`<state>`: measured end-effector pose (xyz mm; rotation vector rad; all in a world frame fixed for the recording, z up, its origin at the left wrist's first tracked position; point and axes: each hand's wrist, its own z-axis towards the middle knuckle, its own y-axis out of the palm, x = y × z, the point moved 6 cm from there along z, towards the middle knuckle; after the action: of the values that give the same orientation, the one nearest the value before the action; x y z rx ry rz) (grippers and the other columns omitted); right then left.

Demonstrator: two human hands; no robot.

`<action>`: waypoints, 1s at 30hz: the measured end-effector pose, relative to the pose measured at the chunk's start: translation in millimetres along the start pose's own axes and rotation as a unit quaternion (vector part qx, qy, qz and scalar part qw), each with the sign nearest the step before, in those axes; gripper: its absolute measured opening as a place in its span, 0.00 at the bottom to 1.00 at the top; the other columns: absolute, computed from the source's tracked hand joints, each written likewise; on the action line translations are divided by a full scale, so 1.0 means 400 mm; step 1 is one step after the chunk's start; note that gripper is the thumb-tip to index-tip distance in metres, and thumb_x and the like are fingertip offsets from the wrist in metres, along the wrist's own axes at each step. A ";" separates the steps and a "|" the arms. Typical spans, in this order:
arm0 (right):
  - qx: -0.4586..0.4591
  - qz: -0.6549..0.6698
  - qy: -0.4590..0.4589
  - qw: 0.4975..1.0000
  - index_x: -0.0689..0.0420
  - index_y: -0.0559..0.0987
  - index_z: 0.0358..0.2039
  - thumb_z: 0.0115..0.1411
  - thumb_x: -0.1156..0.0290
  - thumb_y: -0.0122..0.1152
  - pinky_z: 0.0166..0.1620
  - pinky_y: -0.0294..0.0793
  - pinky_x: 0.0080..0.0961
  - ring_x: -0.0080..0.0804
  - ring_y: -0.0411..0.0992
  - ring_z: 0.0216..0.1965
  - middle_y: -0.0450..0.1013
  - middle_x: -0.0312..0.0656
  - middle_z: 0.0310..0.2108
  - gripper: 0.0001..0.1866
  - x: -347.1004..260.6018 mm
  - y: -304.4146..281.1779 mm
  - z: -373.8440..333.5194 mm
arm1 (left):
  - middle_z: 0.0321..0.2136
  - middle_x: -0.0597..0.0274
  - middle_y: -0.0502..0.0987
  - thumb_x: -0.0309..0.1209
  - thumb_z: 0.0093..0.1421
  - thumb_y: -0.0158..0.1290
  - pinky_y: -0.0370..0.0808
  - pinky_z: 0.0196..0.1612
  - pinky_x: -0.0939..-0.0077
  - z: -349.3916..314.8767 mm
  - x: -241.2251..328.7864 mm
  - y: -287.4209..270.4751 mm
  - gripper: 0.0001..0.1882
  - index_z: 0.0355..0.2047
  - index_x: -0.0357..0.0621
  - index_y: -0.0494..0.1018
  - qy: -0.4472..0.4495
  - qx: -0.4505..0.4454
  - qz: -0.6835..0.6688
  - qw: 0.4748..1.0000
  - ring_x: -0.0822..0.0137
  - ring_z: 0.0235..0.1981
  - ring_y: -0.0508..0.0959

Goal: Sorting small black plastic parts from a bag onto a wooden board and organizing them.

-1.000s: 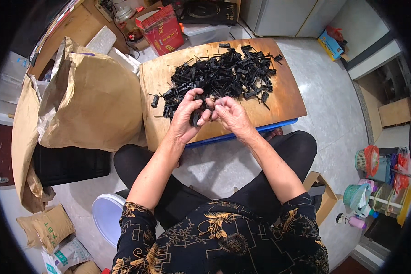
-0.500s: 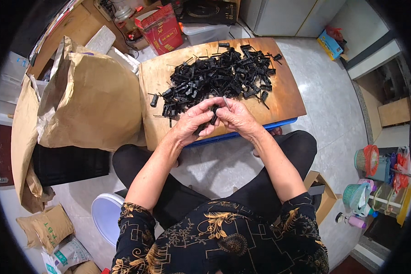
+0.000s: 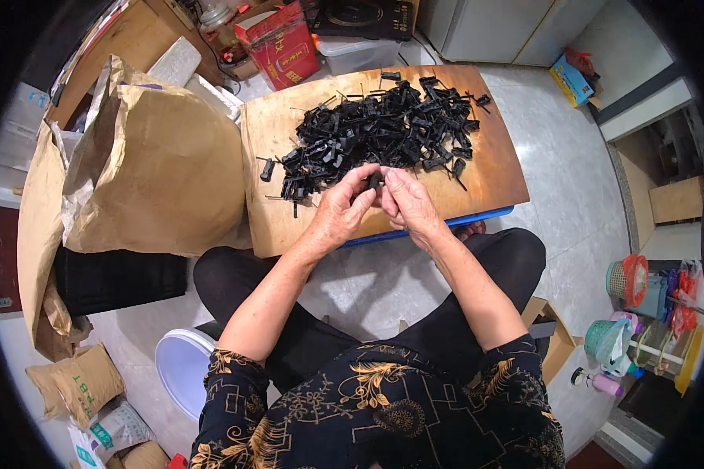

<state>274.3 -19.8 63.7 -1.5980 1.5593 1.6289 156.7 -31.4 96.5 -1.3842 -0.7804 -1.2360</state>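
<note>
My left hand point(image 3: 341, 209) is closed around a small black plastic part point(image 3: 375, 180), which shows between its thumb and fingers. Right beside it, my right hand point(image 3: 411, 206) is pinched, its fingertips against that part. Whatever else may be in the right fingers is hidden. Both hands are over the near edge of a wooden board point(image 3: 497, 176). Just beyond them lies a heap of black plastic parts point(image 3: 375, 129) with thin stems sticking out. One loose part point(image 3: 267, 170) lies left of the heap.
A big brown paper sack point(image 3: 152, 168) stands against the board's left side. Blue plastic point(image 3: 477, 213) shows under the board's near edge. By my left leg is a white bucket point(image 3: 184, 367); an open cardboard box point(image 3: 559, 348) sits by my right. A red box point(image 3: 281, 51) stands beyond the board.
Both hands have turned and shifted slightly, with the right fingers now bent and lower. A thin grey metal piece seen at the right fingertips earlier is now out of sight.
</note>
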 end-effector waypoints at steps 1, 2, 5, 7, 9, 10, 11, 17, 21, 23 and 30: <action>0.000 0.000 0.002 1.000 0.57 0.64 0.50 0.66 0.56 0.40 0.14 0.47 0.11 0.12 0.48 0.11 0.58 0.28 0.15 0.20 0.002 0.003 -0.003 | 0.31 0.65 0.73 0.29 0.61 0.44 0.65 0.19 0.90 0.000 -0.011 -0.003 0.20 0.54 0.42 0.61 -0.068 0.010 -0.028 0.997 0.81 0.26 0.72; -0.018 0.019 0.006 1.000 0.57 0.62 0.52 0.66 0.56 0.40 0.14 0.48 0.11 0.12 0.48 0.11 0.58 0.28 0.15 0.21 0.005 0.013 -0.007 | 0.27 0.67 0.72 0.30 0.61 0.45 0.64 0.17 0.89 0.005 -0.013 0.002 0.20 0.54 0.43 0.62 -0.055 0.031 -0.088 0.994 0.82 0.20 0.68; -0.033 0.041 0.012 0.999 0.56 0.57 0.57 0.66 0.57 0.39 0.14 0.49 0.12 0.12 0.49 0.11 0.58 0.28 0.15 0.24 0.018 0.023 -0.002 | 0.24 0.68 0.71 0.30 0.61 0.45 0.63 0.17 0.89 0.001 -0.017 -0.004 0.20 0.54 0.44 0.62 -0.067 0.035 -0.066 0.995 0.83 0.17 0.64; -0.043 0.025 0.014 0.999 0.55 0.58 0.57 0.66 0.58 0.40 0.14 0.50 0.12 0.12 0.49 0.11 0.58 0.28 0.15 0.22 0.017 0.030 0.002 | 0.28 0.66 0.71 0.27 0.61 0.45 0.67 0.26 0.86 0.002 -0.016 -0.009 0.20 0.54 0.41 0.62 -0.089 0.035 -0.061 0.994 0.80 0.25 0.67; -0.035 0.022 0.018 0.999 0.55 0.57 0.57 0.66 0.59 0.40 0.14 0.50 0.12 0.12 0.49 0.11 0.58 0.28 0.15 0.22 0.017 0.032 0.002 | 0.31 0.63 0.72 0.23 0.60 0.44 0.71 0.36 0.83 0.004 -0.019 -0.010 0.19 0.53 0.38 0.63 -0.108 0.032 -0.057 0.992 0.78 0.32 0.70; -0.028 0.018 0.021 0.999 0.54 0.56 0.57 0.66 0.60 0.41 0.14 0.50 0.12 0.12 0.49 0.11 0.58 0.28 0.15 0.22 0.017 0.032 0.002 | 0.31 0.64 0.71 0.23 0.60 0.44 0.71 0.35 0.83 0.006 -0.018 -0.010 0.19 0.53 0.38 0.63 -0.105 0.032 -0.050 0.993 0.78 0.31 0.69; -0.028 0.019 0.022 0.999 0.54 0.56 0.57 0.66 0.60 0.41 0.14 0.50 0.12 0.12 0.49 0.11 0.58 0.28 0.15 0.22 0.015 0.033 0.002 | 0.31 0.64 0.71 0.23 0.60 0.45 0.70 0.35 0.83 0.007 -0.018 -0.009 0.19 0.53 0.39 0.63 -0.101 0.031 -0.043 0.993 0.78 0.31 0.69; -0.021 0.040 0.037 0.998 0.52 0.54 0.58 0.65 0.60 0.42 0.14 0.49 0.12 0.12 0.48 0.11 0.56 0.27 0.15 0.23 0.028 0.035 0.012 | 0.32 0.65 0.73 0.23 0.59 0.46 0.70 0.35 0.81 0.005 -0.036 -0.010 0.20 0.52 0.40 0.64 -0.088 0.064 -0.017 0.994 0.77 0.30 0.69; -0.026 0.069 0.042 0.996 0.48 0.58 0.56 0.66 0.64 0.39 0.12 0.48 0.11 0.11 0.48 0.10 0.56 0.26 0.13 0.18 0.034 0.034 0.016 | 0.33 0.63 0.74 0.22 0.58 0.46 0.71 0.35 0.81 0.007 -0.047 -0.005 0.20 0.52 0.41 0.65 -0.049 0.079 0.006 0.996 0.77 0.31 0.71; -0.040 0.072 0.038 0.996 0.47 0.58 0.56 0.66 0.64 0.39 0.12 0.48 0.11 0.11 0.48 0.10 0.55 0.26 0.13 0.18 0.037 0.036 0.019 | 0.33 0.61 0.74 0.22 0.58 0.46 0.71 0.35 0.80 0.007 -0.039 -0.009 0.20 0.52 0.41 0.65 0.041 0.111 0.069 0.991 0.76 0.32 0.73; -0.113 -0.102 0.050 0.987 0.50 0.63 0.54 0.64 0.61 0.45 0.18 0.55 0.12 0.13 0.55 0.15 0.62 0.28 0.18 0.19 0.032 0.040 0.026 | 0.25 0.63 0.74 0.22 0.58 0.46 0.70 0.23 0.83 -0.043 -0.020 -0.042 0.13 0.44 0.38 0.67 -0.029 0.094 0.020 0.995 0.79 0.19 0.71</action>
<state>252.3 -21.0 56.8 -1.9154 1.2418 1.6816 134.5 -43.0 91.5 -1.2813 -0.8824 -1.0674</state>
